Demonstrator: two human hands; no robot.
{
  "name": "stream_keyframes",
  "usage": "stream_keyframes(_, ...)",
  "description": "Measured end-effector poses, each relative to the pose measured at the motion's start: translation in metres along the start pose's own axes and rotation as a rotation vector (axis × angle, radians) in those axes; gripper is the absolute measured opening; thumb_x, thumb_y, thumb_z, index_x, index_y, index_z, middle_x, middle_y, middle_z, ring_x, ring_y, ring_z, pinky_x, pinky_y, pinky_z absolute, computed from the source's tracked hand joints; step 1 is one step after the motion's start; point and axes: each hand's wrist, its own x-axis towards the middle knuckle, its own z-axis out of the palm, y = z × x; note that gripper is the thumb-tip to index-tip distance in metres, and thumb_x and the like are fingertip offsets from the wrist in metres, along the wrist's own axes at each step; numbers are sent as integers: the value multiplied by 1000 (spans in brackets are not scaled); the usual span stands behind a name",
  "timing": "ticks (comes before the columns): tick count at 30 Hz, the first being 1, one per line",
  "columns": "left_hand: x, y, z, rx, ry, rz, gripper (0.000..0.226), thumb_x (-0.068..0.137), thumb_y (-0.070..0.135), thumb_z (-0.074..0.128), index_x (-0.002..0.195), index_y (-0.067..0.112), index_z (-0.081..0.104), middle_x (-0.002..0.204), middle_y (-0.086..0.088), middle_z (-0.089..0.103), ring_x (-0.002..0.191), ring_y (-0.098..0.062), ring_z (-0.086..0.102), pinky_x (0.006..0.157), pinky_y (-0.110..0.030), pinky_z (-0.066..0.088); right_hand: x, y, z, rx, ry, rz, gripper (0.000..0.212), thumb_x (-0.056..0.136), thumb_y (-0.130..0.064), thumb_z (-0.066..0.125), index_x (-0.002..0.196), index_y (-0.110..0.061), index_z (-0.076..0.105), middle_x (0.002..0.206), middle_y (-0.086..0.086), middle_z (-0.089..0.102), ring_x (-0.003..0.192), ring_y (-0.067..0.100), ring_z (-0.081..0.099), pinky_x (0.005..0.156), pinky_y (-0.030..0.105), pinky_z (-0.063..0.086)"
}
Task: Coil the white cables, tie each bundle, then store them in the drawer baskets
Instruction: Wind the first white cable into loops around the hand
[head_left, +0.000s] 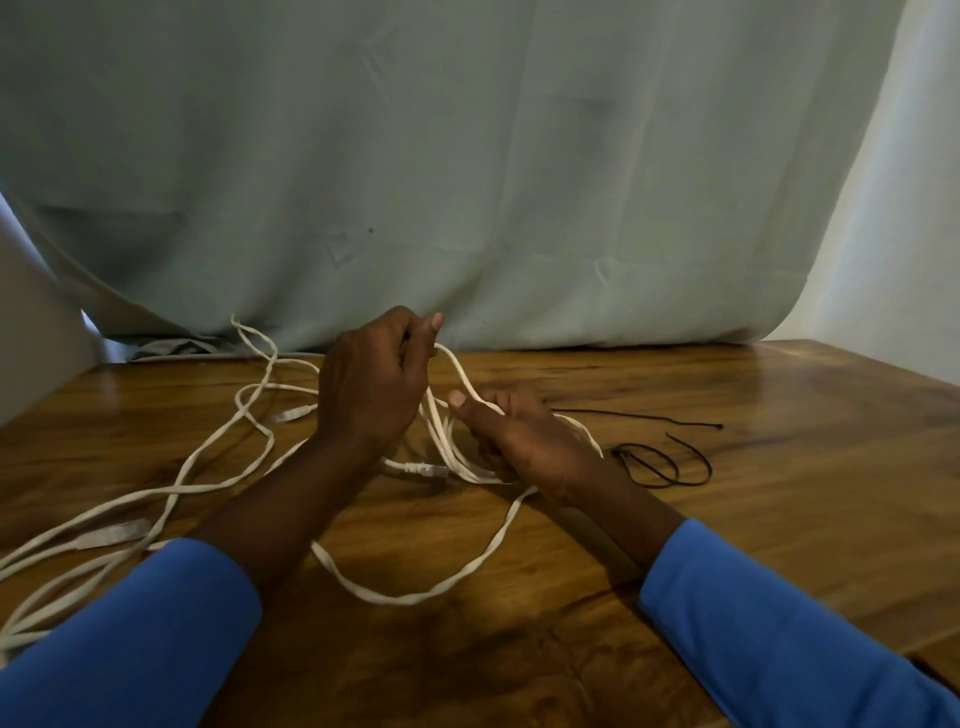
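A flat white cable (415, 592) lies in loose loops over the wooden table (779, 519). My right hand (519, 441) grips a small coil of it, thumb laid over the turns. My left hand (371, 384) is raised a little behind it and pinches a strand that runs down into that coil. One white plug (428, 470) lies between my wrists. More white cable (171, 499) sprawls to the left, with another plug (111, 534) near the left edge. Black ties (660, 465) lie just right of my right hand.
A pale green cloth (467, 182) hangs behind the table and drapes onto its far edge. A thin straight black tie (649, 418) lies further back on the right. The table's right corner (924, 670) is near my right sleeve.
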Motion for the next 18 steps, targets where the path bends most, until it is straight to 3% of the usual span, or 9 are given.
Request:
stream_keyframes(3,-1,-1,-3,24,-15,-8,37,106,42,51,73,26,55,63,5,65,57,-14,59,50,-30,39,1,1,3,61,12,-11,39,105,-39,53,70,-23,57,51,-9,41,42,6,35,46,25,27)
stream_keyframes(5,-4,-7,-3,121,-103,-11,35,105,43,51,73,31,53,61,13,56,58,-13,54,52,-30,31,3,3,2,269,7,31,42,105,-38,50,67,-22,47,55,-5,31,42,9,24,45,24,17)
stream_keyframes(8,-8,-14,0,279,-275,68,37,106,48,41,75,30,51,65,7,54,61,-18,51,58,-32,25,8,7,-3,578,23,130,44,106,-42,44,67,-23,37,53,-6,24,38,5,18,41,20,9)
stream_keyframes(11,-10,-9,4,299,-352,164,33,106,45,36,83,29,53,73,-1,64,66,-25,59,60,-33,27,14,10,-8,866,11,171,46,106,-42,40,65,-22,37,47,-9,22,33,3,18,38,16,7)
stream_keyframes(14,-16,1,7,235,-465,178,25,107,40,41,88,31,56,81,6,64,73,-19,58,59,-32,30,16,11,-12,1030,12,168,50,106,-42,37,61,-22,40,42,-10,23,29,3,20,34,13,12)
stream_keyframes(18,-21,2,15,93,-595,139,26,107,32,47,121,30,68,109,9,73,92,-8,63,74,-21,39,17,13,-18,1150,61,149,51,105,-41,38,58,-20,41,40,-8,23,35,6,9,35,14,12)
